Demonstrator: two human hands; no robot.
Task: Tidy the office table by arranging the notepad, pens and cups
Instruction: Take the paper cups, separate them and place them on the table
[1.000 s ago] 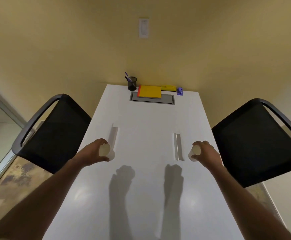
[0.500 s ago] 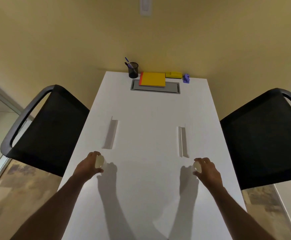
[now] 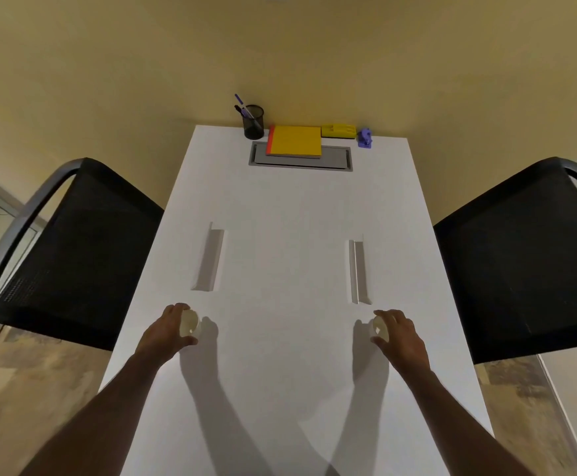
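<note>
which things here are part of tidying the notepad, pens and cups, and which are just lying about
Part of the job:
- small pale cup in the left hand
- small pale cup in the right hand
- yellow notepad with red spine
- pens in the black mesh pen holder

Just lying about:
- yellow plastic tray
- small purple object
- two black mesh chairs

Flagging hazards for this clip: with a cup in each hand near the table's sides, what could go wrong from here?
1. The left hand grips its cup near the table's left edge; set there, it could get knocked off.
2. The right hand mostly covers its cup, so a loose grip could go unnoticed.
3. Both hands are full, so neither could catch a slip.
</note>
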